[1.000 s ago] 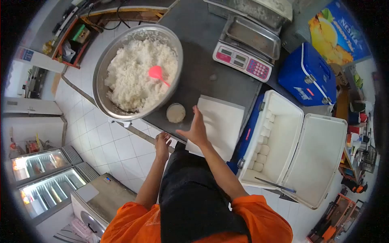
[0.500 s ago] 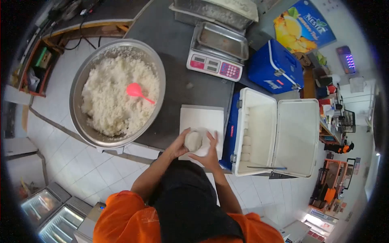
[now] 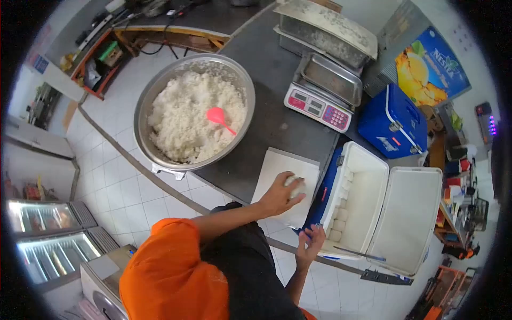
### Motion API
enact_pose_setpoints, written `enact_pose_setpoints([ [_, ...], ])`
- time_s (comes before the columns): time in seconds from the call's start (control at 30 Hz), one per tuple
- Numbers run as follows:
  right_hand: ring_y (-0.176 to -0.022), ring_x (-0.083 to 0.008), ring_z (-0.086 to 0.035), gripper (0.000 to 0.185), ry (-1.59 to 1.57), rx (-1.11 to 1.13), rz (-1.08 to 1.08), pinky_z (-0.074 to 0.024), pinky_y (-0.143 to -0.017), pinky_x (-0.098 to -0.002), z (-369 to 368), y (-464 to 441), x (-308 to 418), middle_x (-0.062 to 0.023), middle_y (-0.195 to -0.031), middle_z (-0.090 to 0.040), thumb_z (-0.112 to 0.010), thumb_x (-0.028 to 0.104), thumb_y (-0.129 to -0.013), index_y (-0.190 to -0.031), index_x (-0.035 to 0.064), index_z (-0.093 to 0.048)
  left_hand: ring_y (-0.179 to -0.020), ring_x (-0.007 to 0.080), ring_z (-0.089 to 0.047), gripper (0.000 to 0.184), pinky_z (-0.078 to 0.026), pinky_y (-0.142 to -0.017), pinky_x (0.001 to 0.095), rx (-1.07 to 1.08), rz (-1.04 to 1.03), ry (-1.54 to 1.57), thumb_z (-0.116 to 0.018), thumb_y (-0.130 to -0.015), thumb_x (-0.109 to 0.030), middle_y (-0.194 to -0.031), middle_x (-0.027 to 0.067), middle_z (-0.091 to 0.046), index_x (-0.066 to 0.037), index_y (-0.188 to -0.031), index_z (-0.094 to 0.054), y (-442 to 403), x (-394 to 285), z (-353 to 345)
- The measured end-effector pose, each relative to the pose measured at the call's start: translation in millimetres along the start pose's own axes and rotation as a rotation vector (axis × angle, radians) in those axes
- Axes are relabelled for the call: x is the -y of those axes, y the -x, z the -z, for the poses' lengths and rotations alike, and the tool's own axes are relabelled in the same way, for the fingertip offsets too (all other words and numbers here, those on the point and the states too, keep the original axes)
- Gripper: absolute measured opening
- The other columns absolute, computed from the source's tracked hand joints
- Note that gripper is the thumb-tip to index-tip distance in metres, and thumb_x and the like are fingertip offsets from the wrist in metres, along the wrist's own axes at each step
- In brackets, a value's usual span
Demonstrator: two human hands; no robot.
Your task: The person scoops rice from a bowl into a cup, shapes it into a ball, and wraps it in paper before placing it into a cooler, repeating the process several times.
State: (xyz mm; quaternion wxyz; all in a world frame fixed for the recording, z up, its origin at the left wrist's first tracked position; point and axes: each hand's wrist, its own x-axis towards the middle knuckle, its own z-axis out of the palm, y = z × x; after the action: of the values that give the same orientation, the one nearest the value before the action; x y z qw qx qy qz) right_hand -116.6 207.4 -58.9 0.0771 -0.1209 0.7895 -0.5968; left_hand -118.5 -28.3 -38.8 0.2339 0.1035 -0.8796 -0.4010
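My left hand (image 3: 280, 196) is closed from above around a round, whitish rice pack (image 3: 295, 186), over the white sheets (image 3: 266, 178) at the counter's edge. The fingers cover much of the pack. I cannot make out its wrapping. Close to the near corner of the open blue-and-white cooler (image 3: 368, 184), my right hand (image 3: 311, 244) holds nothing, its fingers apart and slightly bent. Several similar white packs (image 3: 339, 217) line the cooler's left inner wall. A large metal basin (image 3: 140, 114) of cooked rice (image 3: 186, 112) stands to the left, with a pink scoop (image 3: 216, 116) on the rice.
A digital scale (image 3: 319, 109) bearing a metal tray (image 3: 332, 79) sits behind the sheets. Beyond it are larger metal containers (image 3: 325, 29). A closed blue cooler (image 3: 392, 122) stands at the back right. The open cooler's raised lid (image 3: 408, 213) leans out to the right.
The view has turned, shifting the scene. Both hands held the rice pack between them before; now my right hand has let go and moved toward the cooler, while my left keeps the pack.
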Motion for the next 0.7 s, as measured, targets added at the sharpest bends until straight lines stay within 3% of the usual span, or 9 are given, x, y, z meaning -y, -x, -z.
enact_pose_setpoints([
  [0.07,-0.099,-0.0237,-0.064,0.037,0.059,0.091,0.051,-0.0528,-0.081,-0.0359,-23,-36,21,-0.0154,-0.121,-0.060,-0.071,0.007,-0.086,-0.120,0.0011,-0.057,-0.105,0.0331,-0.057,0.049,-0.049,-0.088,0.0401,-0.136,0.259,0.115,-0.066,-0.093,-0.033,-0.110,0.0225,-0.060,-0.001,-0.128,-0.056,28,-8,34],
  [0.13,-0.087,-0.0226,-0.068,0.023,0.161,0.195,0.245,-0.0535,-0.075,-0.0337,-65,-76,74,-0.0133,-0.102,-0.068,-0.069,0.005,-0.087,-0.109,0.0005,-0.064,-0.091,0.0241,-0.062,0.049,-0.050,-0.077,0.0353,-0.026,0.922,0.611,-0.065,-0.094,-0.034,-0.100,0.0158,-0.062,-0.001,-0.128,-0.056,53,-17,80],
  [0.27,-0.085,-0.0347,-0.069,0.020,0.197,0.561,0.597,-0.0539,-0.071,-0.0404,-195,-131,173,-0.0161,-0.094,-0.071,-0.068,0.009,-0.086,-0.106,0.0040,-0.066,-0.080,0.0167,-0.061,0.056,-0.050,-0.066,0.0316,-0.414,1.054,0.755,-0.048,-0.099,-0.051,-0.096,0.0092,-0.062,-0.002,-0.122,-0.058,148,41,113],
  [0.33,-0.086,-0.0311,-0.071,0.014,0.567,0.690,0.719,-0.0549,-0.073,-0.0413,-273,-149,196,-0.0171,-0.093,-0.072,-0.064,0.008,-0.087,-0.099,-0.0005,-0.066,-0.084,0.0176,-0.061,0.056,-0.050,-0.070,0.0328,-0.465,1.071,0.718,-0.044,-0.100,-0.052,-0.099,0.0093,-0.062,-0.003,-0.122,-0.058,160,31,154],
  [0.4,-0.090,-0.0340,-0.071,0.014,0.912,0.786,0.726,-0.0557,-0.076,-0.0443,-355,-165,195,-0.0216,-0.093,-0.071,-0.060,0.005,-0.085,-0.097,-0.0011,-0.066,-0.088,0.0185,-0.062,0.056,-0.051,-0.074,0.0339,-0.509,1.096,0.688,-0.040,-0.101,-0.053,-0.101,0.0093,-0.063,-0.004,-0.121,-0.058,168,18,195],
  [0.47,-0.090,-0.0354,-0.071,0.016,1.032,0.859,0.728,-0.0560,-0.078,-0.0443,-406,-180,170,-0.0235,-0.093,-0.071,-0.059,0.004,-0.085,-0.098,-0.0014,-0.066,-0.097,0.0200,-0.061,0.050,-0.050,-0.083,0.0363,-0.817,0.915,0.915,-0.040,-0.103,-0.048,-0.109,0.0089,-0.062,-0.006,-0.124,-0.056,178,21,230],
  [0.5,-0.091,-0.0369,-0.071,0.018,1.139,0.933,0.718,-0.0563,-0.080,-0.0444,-428,-184,159,-0.0253,-0.092,-0.070,-0.059,0.003,-0.084,-0.099,-0.0018,-0.066,-0.097,0.0200,-0.061,0.050,-0.050,-0.083,0.0363,-0.818,0.914,0.929,-0.040,-0.103,-0.048,-0.109,0.0089,-0.062,-0.006,-0.124,-0.056,190,38,244],
  [0.57,-0.094,-0.0377,-0.070,0.019,1.186,0.885,0.700,-0.0562,-0.081,-0.0442,-452,-181,138,-0.0246,-0.094,-0.070,-0.059,0.004,-0.084,-0.101,-0.0011,-0.067,-0.103,0.0205,-0.061,0.048,-0.050,-0.088,0.0369,-1.153,1.014,1.261,-0.041,-0.104,-0.046,-0.115,0.0080,-0.062,-0.006,-0.127,-0.053,217,74,268],
  [0.7,-0.100,-0.0390,-0.068,0.023,1.422,1.007,0.530,-0.0550,-0.085,-0.0438,-463,-186,167,-0.0219,-0.101,-0.071,-0.057,0.006,-0.085,-0.104,0.0000,-0.069,-0.109,0.0198,-0.059,0.047,-0.047,-0.094,0.0348,-1.243,0.934,1.065,-0.043,-0.104,-0.044,-0.118,0.0078,-0.061,-0.004,-0.126,-0.055,231,130,329],
])
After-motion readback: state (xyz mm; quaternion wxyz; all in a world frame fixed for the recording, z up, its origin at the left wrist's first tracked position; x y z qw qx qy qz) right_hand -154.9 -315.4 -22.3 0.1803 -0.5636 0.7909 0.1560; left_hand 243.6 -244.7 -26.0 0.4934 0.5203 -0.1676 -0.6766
